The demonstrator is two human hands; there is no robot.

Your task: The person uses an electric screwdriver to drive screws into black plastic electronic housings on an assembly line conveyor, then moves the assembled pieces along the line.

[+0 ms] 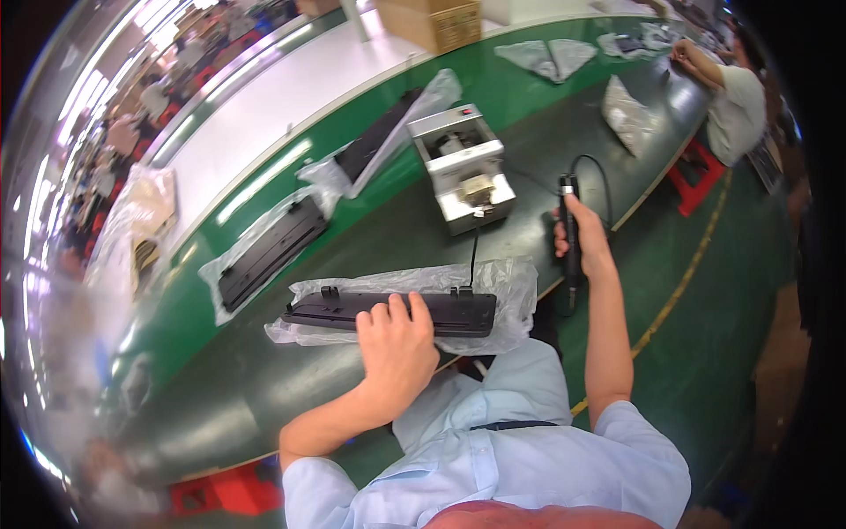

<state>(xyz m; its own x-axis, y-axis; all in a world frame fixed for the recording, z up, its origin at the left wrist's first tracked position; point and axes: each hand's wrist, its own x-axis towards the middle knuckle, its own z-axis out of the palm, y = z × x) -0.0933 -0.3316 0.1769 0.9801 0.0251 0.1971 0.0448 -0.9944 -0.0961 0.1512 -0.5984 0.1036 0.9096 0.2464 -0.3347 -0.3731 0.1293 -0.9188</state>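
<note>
1. A busy workshop, blurred toward the upper left, surrounds a long dark counter [238, 397] that curves across the view; a green strip [264, 167] runs along its far side.
2. At the left, a clear plastic bag [152, 198] with something tan inside lies on the white ledge.
3. Next comes a black keyboard [275, 251], underside up, on clear wrapping; farther back, a long black panel [381, 137] lies partly in clear plastic.
4. Nearest the person, the black keyboard in work [463, 310] lies underside up on a crumpled clear bag [520, 300], at the counter's near edge, its two feet raised along the far side.
5. The left of the two hands [398, 348] is half open, fingers loosely bent over the middle of this keyboard; whether the thumb grips its edge I cannot tell.
6. Behind the keyboard stands a metal screw feeder [463, 167], with a cardboard box [432, 25] well beyond it.
7. The right hand [582, 231] is closed around a black electric screwdriver [571, 264], held roughly upright in view, away from the keyboard; a black cable [608, 189] loops beside its top.
8. Farther right lie a bag of pale contents [627, 119] and, beyond the counter edge, a red stool [694, 181] beside a seated co-worker [738, 110].
</note>
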